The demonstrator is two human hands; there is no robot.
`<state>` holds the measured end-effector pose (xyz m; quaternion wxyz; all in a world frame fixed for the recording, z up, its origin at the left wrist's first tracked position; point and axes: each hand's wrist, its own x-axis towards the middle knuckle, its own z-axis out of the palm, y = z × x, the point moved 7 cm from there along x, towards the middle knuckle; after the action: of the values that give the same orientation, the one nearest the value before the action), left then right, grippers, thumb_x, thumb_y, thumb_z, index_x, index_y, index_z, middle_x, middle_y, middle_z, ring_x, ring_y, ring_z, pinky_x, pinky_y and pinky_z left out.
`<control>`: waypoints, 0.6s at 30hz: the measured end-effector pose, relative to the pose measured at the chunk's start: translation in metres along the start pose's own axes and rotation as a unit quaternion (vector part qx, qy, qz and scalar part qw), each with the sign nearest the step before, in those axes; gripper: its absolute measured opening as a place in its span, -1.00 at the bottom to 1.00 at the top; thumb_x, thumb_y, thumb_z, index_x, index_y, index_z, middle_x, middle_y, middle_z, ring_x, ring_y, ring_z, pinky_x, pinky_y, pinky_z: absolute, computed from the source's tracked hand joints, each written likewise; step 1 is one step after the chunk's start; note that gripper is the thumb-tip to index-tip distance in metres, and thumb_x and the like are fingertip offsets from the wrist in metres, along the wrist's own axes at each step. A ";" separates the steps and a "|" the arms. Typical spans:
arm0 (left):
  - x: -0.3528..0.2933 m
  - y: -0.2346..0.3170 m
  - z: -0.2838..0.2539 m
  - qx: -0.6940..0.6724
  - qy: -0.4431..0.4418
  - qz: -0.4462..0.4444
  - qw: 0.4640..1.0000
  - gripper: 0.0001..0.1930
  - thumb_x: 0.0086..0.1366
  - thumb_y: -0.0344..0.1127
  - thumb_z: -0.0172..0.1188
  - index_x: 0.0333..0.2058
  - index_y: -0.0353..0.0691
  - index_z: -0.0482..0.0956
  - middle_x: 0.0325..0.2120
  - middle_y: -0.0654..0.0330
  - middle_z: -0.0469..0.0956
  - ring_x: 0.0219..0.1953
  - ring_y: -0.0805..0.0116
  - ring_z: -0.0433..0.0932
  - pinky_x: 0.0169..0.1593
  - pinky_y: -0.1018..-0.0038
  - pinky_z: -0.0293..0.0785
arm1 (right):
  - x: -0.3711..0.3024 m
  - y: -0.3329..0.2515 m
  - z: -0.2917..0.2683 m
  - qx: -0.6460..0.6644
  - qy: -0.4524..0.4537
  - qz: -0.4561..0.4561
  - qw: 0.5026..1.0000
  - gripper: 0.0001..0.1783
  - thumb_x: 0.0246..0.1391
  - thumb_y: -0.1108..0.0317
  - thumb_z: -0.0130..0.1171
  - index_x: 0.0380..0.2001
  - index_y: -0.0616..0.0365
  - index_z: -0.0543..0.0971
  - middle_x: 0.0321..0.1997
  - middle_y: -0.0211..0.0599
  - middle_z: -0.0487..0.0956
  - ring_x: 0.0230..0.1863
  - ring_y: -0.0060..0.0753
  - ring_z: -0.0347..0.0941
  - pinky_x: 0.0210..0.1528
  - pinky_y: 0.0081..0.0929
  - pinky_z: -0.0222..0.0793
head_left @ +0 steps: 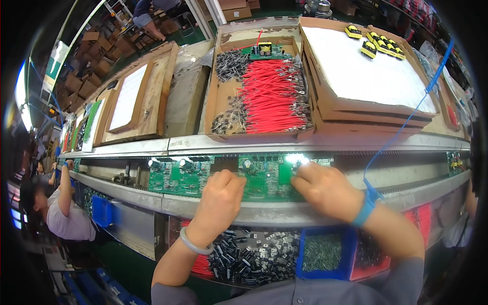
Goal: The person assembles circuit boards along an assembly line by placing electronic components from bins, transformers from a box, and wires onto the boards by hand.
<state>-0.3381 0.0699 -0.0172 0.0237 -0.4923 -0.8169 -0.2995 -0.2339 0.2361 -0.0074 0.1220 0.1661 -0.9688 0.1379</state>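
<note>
A long green circuit board (pixel 268 184) lies in the rail of the conveyor in front of me, with small parts and capacitors on it. My left hand (pixel 222 192) is over the board's middle, its fingers curled together; the fingertips and anything in them are hidden. Toward the board's right end, my right hand (pixel 325 189) has its fingers pinched beside a bright, glaring spot, and what they hold cannot be made out. A blue wrist strap (pixel 367 208) with a coiled cord is on my right wrist, and a pale bangle (pixel 195 243) circles my left.
Beyond the rail, a cardboard tray (pixel 216 109) holds red wires and metal-legged parts. Stacked cartons (pixel 366 109) carry yellow-and-black transformers (pixel 385 46). Below the rail are loose black components (pixel 239 256) and a blue bin (pixel 301 264) of small parts. A co-worker (pixel 68 211) sits at left.
</note>
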 end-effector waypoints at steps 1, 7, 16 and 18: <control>0.001 0.001 0.001 0.030 -0.005 0.009 0.999 -0.85 0.16 -0.57 0.22 -0.26 -0.31 0.62 -0.38 0.04 0.49 -0.27 0.00 0.51 -0.15 0.20 0.46 | 0.000 0.001 0.001 -0.002 -0.007 0.003 1.000 -0.93 -0.07 0.47 0.15 -0.46 0.21 0.49 -0.37 -0.18 0.49 -0.27 -0.16 0.56 -0.31 -0.28 0.58; -0.004 0.013 -0.001 0.137 -0.038 0.051 0.988 -0.77 0.11 -0.55 0.19 -0.20 -0.35 0.61 -0.35 0.05 0.47 -0.25 0.06 0.49 -0.13 0.23 0.43 | 0.006 -0.005 -0.023 -0.013 0.037 0.010 0.999 -0.87 -0.05 0.50 0.14 -0.37 0.19 0.46 -0.42 -0.21 0.52 -0.36 -0.19 0.58 -0.40 -0.30 0.58; -0.005 0.012 -0.003 0.113 -0.018 0.020 0.993 -0.83 0.21 -0.63 0.17 -0.21 -0.35 0.55 -0.35 -0.02 0.49 -0.25 -0.05 0.49 -0.15 0.17 0.43 | -0.091 -0.086 -0.012 0.059 -0.175 0.020 0.983 -0.85 -0.08 0.38 0.17 -0.40 0.22 0.53 -0.37 -0.24 0.53 -0.30 -0.26 0.57 -0.37 -0.41 0.54; -0.007 0.009 -0.003 0.099 -0.016 0.012 0.995 -0.85 0.24 -0.62 0.17 -0.21 -0.35 0.53 -0.34 -0.03 0.50 -0.24 -0.07 0.49 -0.14 0.16 0.43 | -0.100 -0.091 -0.004 0.020 -0.162 0.024 0.986 -0.86 -0.08 0.37 0.17 -0.42 0.20 0.53 -0.37 -0.26 0.51 -0.28 -0.28 0.55 -0.32 -0.40 0.52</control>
<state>-0.3279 0.0662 -0.0123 0.0627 -0.5018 -0.8370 -0.2092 -0.1090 0.1838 -0.0118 -0.0435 0.1657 -0.9765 0.1310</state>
